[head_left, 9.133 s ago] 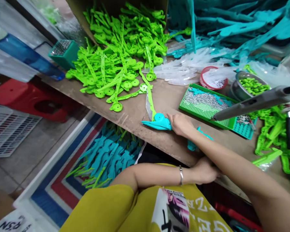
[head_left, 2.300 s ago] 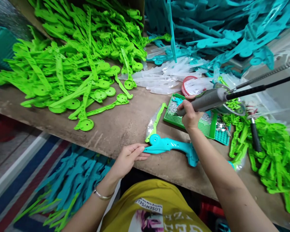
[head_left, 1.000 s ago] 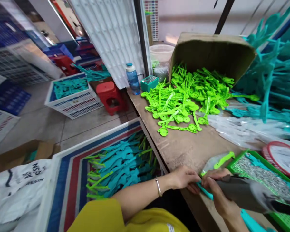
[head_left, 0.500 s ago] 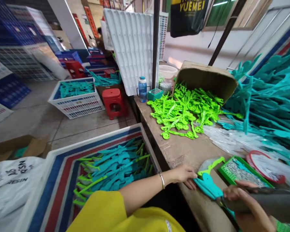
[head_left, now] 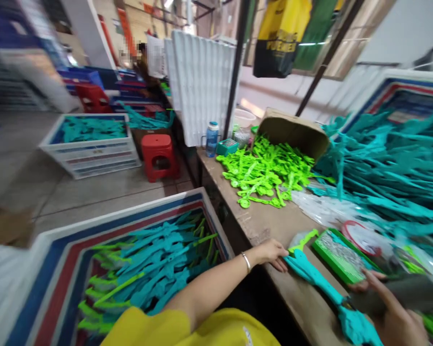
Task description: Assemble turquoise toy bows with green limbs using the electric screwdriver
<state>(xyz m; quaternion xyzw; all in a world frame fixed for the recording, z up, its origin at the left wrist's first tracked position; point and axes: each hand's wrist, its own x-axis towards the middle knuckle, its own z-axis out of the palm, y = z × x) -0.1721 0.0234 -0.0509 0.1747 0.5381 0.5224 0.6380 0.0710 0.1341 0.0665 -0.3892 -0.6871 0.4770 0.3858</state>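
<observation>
Workpiece (head_left: 315,276), turquoise plastic, lies on the workbench (head_left: 292,298). Left hand (head_left: 270,253) pinches its tip; right hand (head_left: 395,307) grips the grey driver (head_left: 416,290) near the opposite end. Green tray (head_left: 334,263) sits just beside; lime pile (head_left: 267,170) lies beyond; loaded crate (head_left: 63,269) stands left.

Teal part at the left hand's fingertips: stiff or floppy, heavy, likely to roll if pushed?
The teal part is probably fairly stiff: it looks moulded and runs straight. Likely light, given its slim shape. Rolling seems unlikely since it lies lengthwise on the bench; it may swivel about the left hand.
</observation>
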